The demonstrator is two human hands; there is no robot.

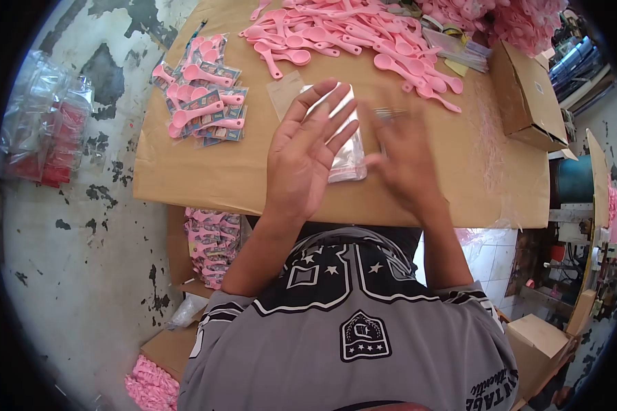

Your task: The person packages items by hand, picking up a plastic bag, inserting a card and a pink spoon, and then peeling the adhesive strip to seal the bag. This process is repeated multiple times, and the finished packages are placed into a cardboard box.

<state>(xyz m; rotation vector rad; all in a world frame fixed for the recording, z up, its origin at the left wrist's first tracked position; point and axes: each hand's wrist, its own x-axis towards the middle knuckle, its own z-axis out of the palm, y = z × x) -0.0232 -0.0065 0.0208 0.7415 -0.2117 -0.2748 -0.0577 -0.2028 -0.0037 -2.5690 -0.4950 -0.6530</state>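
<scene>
On the cardboard sheet [206, 171] in front of me, the stack of clear bags [349, 164] lies flat under my 2 hands. My left hand [301, 154] rests on it with fingers spread apart, gripping nothing. My right hand [404, 154] is blurred at the stack's right edge, so I cannot tell its grip. 1 pile of packed spoons [202, 103] lies to the left, with loose pink spoons [343, 38] beyond.

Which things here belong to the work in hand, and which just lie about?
In hand:
left hand and right hand, both at the clear bags
loose spoons
packed spoons

Lying about:
box
red packets
pink packs under the board
</scene>
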